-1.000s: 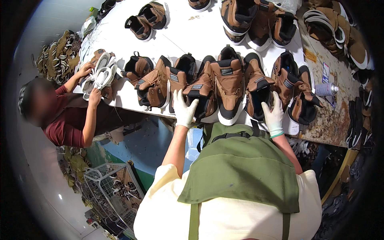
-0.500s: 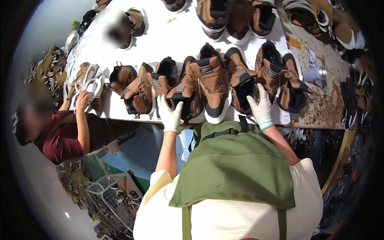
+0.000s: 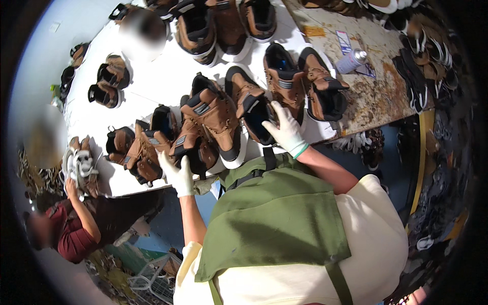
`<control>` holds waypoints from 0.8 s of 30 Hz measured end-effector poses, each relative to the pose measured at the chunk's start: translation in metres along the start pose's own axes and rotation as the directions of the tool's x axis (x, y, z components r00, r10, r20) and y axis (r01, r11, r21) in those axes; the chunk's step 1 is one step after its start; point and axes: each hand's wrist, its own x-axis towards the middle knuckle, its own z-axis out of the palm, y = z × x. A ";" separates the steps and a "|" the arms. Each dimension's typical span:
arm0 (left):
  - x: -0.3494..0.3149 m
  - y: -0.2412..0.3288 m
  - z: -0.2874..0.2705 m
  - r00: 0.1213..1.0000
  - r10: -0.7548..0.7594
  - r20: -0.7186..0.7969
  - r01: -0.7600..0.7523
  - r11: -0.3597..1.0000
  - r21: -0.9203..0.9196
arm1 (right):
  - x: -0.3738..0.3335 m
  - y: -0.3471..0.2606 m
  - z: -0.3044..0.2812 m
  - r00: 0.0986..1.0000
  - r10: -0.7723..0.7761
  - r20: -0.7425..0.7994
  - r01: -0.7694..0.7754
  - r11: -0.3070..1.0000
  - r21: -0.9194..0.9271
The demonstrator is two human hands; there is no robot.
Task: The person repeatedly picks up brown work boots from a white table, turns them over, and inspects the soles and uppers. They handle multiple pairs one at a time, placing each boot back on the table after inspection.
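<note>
Both my hands wear white gloves and rest along the near side of a row of brown and black high-top shoes. My left hand (image 3: 176,175), fingers and thumb spread, lies against the heel of a brown shoe (image 3: 187,145) in the left part of the row. With thumb and fingers apart, my right hand (image 3: 286,131) sits at the collar of another shoe (image 3: 249,99), whose dark opening faces me. Between the hands stands a shoe (image 3: 216,117) with its white-soled toe toward me. Two shoes (image 3: 282,76) stand beyond my right hand.
The white tabletop (image 3: 152,81) carries more shoes (image 3: 195,30) at the far side. A spray can (image 3: 351,62) lies on the stained board at right. At left, a co-worker's hand (image 3: 71,188) touches a shoe with white laces (image 3: 80,165). A wire cart (image 3: 155,279) stands below.
My view has turned, so the table and shoes appear shifted left and tilted. Both hands stay spread at the same shoes. The co-worker remains by the white-laced shoe.
</note>
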 end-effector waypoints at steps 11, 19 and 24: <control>0.010 0.161 0.023 0.710 0.687 0.157 -0.673 0.727 -0.134 | 0.000 0.006 0.005 1.000 0.004 0.003 -0.004 0.997 -0.079; -0.001 0.169 0.044 0.575 0.732 0.365 -0.696 0.672 -0.251 | -0.002 0.004 -0.003 0.996 -0.039 -0.078 0.045 0.996 0.076; 0.003 0.153 0.028 0.721 0.655 0.224 -0.612 0.755 -0.236 | -0.002 0.002 -0.005 0.999 0.016 -0.048 -0.011 0.995 0.102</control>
